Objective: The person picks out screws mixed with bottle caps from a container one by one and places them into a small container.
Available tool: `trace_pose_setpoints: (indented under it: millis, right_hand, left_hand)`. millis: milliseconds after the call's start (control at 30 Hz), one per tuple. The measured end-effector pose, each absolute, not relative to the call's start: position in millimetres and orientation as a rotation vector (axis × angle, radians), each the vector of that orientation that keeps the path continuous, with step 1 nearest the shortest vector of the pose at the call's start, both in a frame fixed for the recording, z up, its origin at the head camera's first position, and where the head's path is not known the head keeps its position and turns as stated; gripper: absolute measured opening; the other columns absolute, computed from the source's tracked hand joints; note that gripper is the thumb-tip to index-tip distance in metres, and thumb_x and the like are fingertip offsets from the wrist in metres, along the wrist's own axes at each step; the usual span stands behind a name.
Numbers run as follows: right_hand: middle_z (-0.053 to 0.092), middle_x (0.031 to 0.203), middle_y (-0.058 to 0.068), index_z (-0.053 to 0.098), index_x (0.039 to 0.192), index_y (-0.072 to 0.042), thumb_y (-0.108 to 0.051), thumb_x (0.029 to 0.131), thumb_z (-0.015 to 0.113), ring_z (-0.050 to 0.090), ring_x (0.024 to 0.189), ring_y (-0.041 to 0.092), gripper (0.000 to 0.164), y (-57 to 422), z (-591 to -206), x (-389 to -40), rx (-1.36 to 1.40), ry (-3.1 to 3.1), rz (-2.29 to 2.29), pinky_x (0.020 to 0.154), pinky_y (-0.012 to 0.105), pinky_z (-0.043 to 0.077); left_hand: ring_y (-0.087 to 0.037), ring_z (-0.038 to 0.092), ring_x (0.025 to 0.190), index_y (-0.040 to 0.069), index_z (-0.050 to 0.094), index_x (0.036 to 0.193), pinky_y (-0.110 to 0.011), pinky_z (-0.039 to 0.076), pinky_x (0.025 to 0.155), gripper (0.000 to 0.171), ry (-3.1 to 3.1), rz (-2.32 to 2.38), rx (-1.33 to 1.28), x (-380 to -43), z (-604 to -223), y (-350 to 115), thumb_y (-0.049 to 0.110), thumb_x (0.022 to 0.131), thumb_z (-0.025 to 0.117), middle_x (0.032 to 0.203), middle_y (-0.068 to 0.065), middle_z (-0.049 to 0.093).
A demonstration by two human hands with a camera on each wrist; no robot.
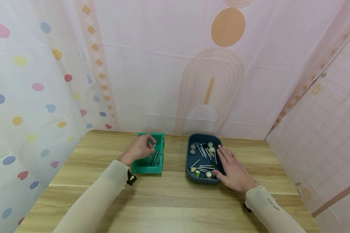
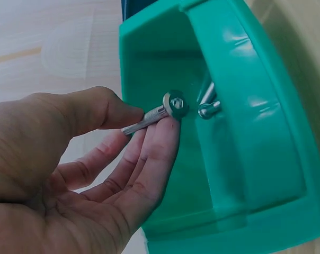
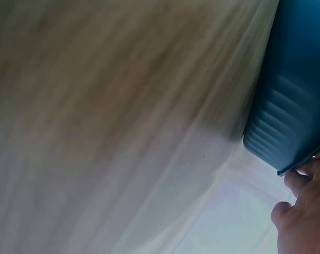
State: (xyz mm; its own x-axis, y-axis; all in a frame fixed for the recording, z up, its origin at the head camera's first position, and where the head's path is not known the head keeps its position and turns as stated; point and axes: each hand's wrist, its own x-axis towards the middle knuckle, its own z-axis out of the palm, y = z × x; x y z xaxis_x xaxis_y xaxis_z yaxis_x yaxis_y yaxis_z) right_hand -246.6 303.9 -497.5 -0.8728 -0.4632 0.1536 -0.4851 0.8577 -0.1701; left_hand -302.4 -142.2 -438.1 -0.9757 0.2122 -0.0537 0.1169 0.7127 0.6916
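Note:
My left hand (image 1: pixel 139 149) is over the green bin (image 1: pixel 147 170) and pinches a silver bolt between thumb and fingers. In the left wrist view this bolt (image 2: pixel 154 115) shows a round head with a hex socket. A few other bolts (image 1: pixel 155 159) lie inside the green bin. On the right, a dark blue tray (image 1: pixel 202 182) holds several loose silver bolts (image 1: pixel 202 151) and round bottle caps (image 1: pixel 197 173). My right hand (image 1: pixel 234 171) rests along the tray's right rim, its fingers fairly straight. In the right wrist view the fingers (image 3: pixel 298 182) touch the rim.
Both containers stand near the back edge of a wooden table (image 1: pixel 169 207), with a gap between them. A patterned cloth (image 1: pixel 151 81) hangs right behind, and more cloth hangs at the left and right sides.

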Motion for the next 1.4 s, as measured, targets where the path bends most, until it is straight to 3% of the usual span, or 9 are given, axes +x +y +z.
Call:
trace_pose_setpoints:
  millis: [200,367,733,800,967,1033,1167,1400]
  right_hand:
    - [0.017,0.196,0.021,0.027,0.182,0.004,-0.052,0.118,0.062,0.023,0.182,0.045,0.092,304,-497,-247,0.750,-2.925,0.323,0.145,0.071,0.020]
    - [0.015,0.196,0.021,0.025,0.183,0.004,-0.053,0.118,0.062,0.020,0.182,0.045,0.093,303,-498,-247,0.747,-2.935,0.332,0.146,0.071,0.019]
    - [0.014,0.197,0.019,0.024,0.183,0.002,-0.054,0.118,0.062,0.019,0.183,0.044,0.095,303,-499,-247,0.741,-2.939,0.336,0.145,0.073,0.017]
    - [0.014,0.197,0.019,0.024,0.183,0.002,-0.054,0.118,0.062,0.020,0.183,0.044,0.094,303,-498,-247,0.742,-2.937,0.334,0.145,0.073,0.017]
    - [0.014,0.197,0.019,0.025,0.183,0.002,-0.054,0.118,0.062,0.020,0.182,0.044,0.094,304,-499,-247,0.747,-2.932,0.337,0.145,0.073,0.017]
    - [0.014,0.197,0.019,0.025,0.183,0.002,-0.054,0.118,0.062,0.020,0.182,0.044,0.094,304,-500,-247,0.748,-2.931,0.339,0.145,0.073,0.016]
    - [0.015,0.197,0.019,0.025,0.183,0.002,-0.054,0.118,0.062,0.020,0.182,0.044,0.094,304,-500,-248,0.751,-2.924,0.341,0.145,0.074,0.016]
    - [0.015,0.196,0.020,0.024,0.183,0.002,-0.054,0.118,0.062,0.021,0.182,0.045,0.094,305,-500,-247,0.751,-2.925,0.331,0.144,0.074,0.017]
  left_hand:
    - [-0.022,0.080,0.080,-0.002,0.070,0.138,-0.034,0.064,0.074,0.033,2.761,1.081,0.257,-305,-440,-140,0.002,0.106,0.078,0.104,-0.015,0.078]
    - [-0.025,0.082,0.082,-0.005,0.069,0.140,-0.038,0.069,0.079,0.035,2.738,1.075,0.246,-306,-443,-137,-0.001,0.107,0.077,0.101,-0.015,0.078]
    - [-0.024,0.077,0.078,-0.007,0.068,0.142,-0.038,0.071,0.080,0.035,2.717,1.019,0.205,-311,-448,-131,-0.007,0.107,0.071,0.093,-0.014,0.073]
    - [-0.023,0.078,0.077,-0.006,0.069,0.141,-0.037,0.071,0.077,0.036,2.702,1.016,0.223,-329,-468,-137,-0.006,0.105,0.072,0.092,-0.014,0.073]
    - [-0.022,0.083,0.076,-0.003,0.071,0.140,-0.038,0.070,0.074,0.038,2.664,0.987,0.204,-369,-507,-149,-0.002,0.103,0.077,0.109,-0.021,0.080]
    - [-0.024,0.084,0.080,-0.003,0.071,0.141,-0.042,0.071,0.080,0.038,2.673,0.925,0.177,-363,-497,-143,-0.002,0.104,0.077,0.121,-0.026,0.080]
    - [-0.027,0.085,0.083,-0.006,0.071,0.142,-0.047,0.072,0.087,0.036,2.704,0.818,0.173,-349,-479,-133,-0.004,0.106,0.076,0.130,-0.031,0.078]
    - [-0.025,0.083,0.078,-0.009,0.071,0.141,-0.038,0.071,0.080,0.032,2.737,0.774,0.193,-324,-453,-124,-0.007,0.109,0.068,0.132,-0.034,0.076]
